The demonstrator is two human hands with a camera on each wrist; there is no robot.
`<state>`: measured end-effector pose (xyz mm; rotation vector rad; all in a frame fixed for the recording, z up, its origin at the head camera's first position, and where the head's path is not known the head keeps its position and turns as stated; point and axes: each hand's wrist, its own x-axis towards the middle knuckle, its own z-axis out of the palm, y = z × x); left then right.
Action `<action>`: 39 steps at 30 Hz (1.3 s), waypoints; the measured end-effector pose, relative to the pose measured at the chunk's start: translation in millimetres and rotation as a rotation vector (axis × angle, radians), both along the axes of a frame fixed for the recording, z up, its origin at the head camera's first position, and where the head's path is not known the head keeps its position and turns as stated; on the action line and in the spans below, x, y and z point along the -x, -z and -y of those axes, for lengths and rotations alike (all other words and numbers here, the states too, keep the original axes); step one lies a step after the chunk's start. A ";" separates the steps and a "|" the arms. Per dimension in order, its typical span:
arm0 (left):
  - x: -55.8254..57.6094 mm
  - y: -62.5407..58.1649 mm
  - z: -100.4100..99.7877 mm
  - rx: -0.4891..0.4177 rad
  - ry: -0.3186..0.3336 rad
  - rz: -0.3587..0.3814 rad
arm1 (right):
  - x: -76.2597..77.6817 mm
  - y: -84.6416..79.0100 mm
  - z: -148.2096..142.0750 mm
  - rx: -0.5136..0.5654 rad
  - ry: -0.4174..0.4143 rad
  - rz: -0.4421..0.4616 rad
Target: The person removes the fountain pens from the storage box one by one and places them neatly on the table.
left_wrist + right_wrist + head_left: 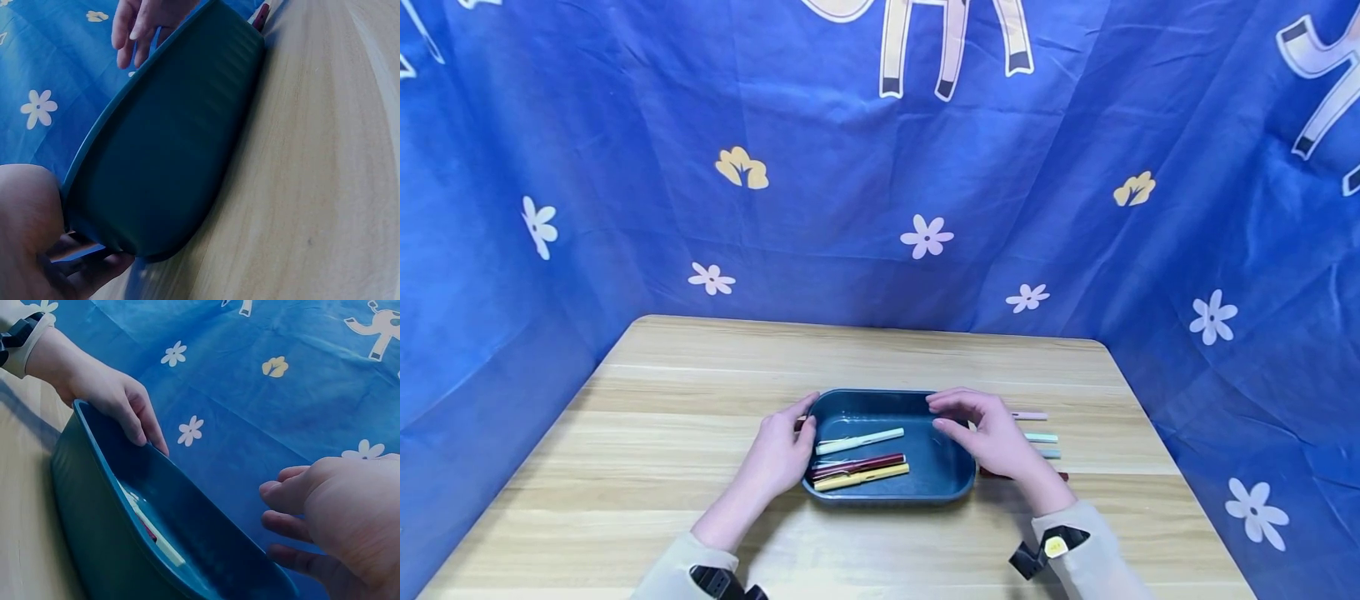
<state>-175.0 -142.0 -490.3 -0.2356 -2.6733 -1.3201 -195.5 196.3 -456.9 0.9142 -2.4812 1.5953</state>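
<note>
A dark teal plastic bin stands on the table. Inside, toward its left end, lie a pale mint pen, a dark red pen and a yellow pen. My left hand grips the bin's left end, thumb at the rim and fingers around the outer wall; the left wrist view shows its fingertips low on that end. Over the right end is my right hand, its fingers loosely bent with nothing between them. A gap shows between those fingers and the rim in the right wrist view.
Right of the bin, partly behind my right hand, lie a lilac pen, a mint pen, a grey-teal pen and a dark red pen. A blue patterned cloth surrounds the wooden table on its back and sides.
</note>
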 end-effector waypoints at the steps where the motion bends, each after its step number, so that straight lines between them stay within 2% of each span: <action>1: 0.2 0.2 0.1 0.000 -0.001 0.000 | 1.2 -0.5 1.9 -0.007 0.001 0.008; 8: 0.2 -0.2 0.1 0.002 -0.004 -0.003 | 8.3 -2.8 14.1 -0.018 -0.021 0.042; 14: -0.4 -1.1 0.1 0.011 -0.002 -0.009 | 15.1 2.1 24.2 -0.019 -0.076 0.019; 20: -0.9 -1.8 -0.2 0.014 -0.006 0.006 | 20.5 6.3 35.1 -0.040 -0.118 0.052; 28: -1.8 -3.1 -0.5 0.004 -0.005 0.010 | 24.5 10.6 49.5 -0.118 -0.118 0.102; 39: -2.7 -2.4 0.2 0.007 -0.011 -0.011 | 31.8 19.8 64.3 -0.253 -0.122 0.083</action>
